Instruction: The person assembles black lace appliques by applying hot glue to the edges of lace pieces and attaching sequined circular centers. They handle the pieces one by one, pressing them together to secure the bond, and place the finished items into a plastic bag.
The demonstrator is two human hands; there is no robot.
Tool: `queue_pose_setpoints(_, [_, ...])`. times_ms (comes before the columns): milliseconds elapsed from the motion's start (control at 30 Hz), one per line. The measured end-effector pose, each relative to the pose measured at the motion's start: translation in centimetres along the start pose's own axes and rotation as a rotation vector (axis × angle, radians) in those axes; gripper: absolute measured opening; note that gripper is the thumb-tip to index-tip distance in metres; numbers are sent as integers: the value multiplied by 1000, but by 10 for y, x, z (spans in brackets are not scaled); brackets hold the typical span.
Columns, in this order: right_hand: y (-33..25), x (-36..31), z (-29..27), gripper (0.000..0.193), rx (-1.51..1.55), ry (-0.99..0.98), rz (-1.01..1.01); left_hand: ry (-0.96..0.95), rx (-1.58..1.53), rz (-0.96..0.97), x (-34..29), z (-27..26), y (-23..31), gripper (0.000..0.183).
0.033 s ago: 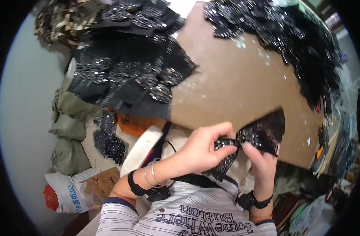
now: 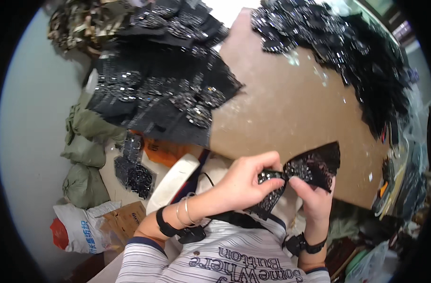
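Note:
A black bow, set with shiny beads and edged with lace, is held close in front of my body at the table's near edge. My left hand is closed on its left half, thumb and fingers pinching next to the gathered middle. My right hand grips it from below, thumb pressed near the knot, while the right loop fans out above that hand. The fingers of my right hand are mostly hidden behind the bow. Part of the left loop hangs beneath my left hand.
The brown tabletop carries black beaded fabric at left and a heap of black beaded pieces at far right. Tools lie along its right edge. Green sacks, a white bag and a cardboard box stand at left.
The view has shifted slightly, so the table and fabric appear a little lower and farther right. Both hands keep their hold on the bow; its right loop sits slightly lower.

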State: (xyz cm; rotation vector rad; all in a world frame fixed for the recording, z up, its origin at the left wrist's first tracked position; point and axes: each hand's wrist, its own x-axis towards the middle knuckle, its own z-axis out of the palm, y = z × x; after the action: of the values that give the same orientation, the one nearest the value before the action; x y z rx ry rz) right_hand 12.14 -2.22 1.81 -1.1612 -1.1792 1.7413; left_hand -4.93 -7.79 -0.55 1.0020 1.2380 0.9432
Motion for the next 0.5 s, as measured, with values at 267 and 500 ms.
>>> queue_pose_setpoints(267, [8, 36, 41, 10, -18, -162, -85, 310, 204, -4, -24, -21, 17, 17])
queue_pose_setpoints(500, [2, 73, 90, 13, -16, -362, -134, 639, 519, 130, -31, -53, 28, 21])
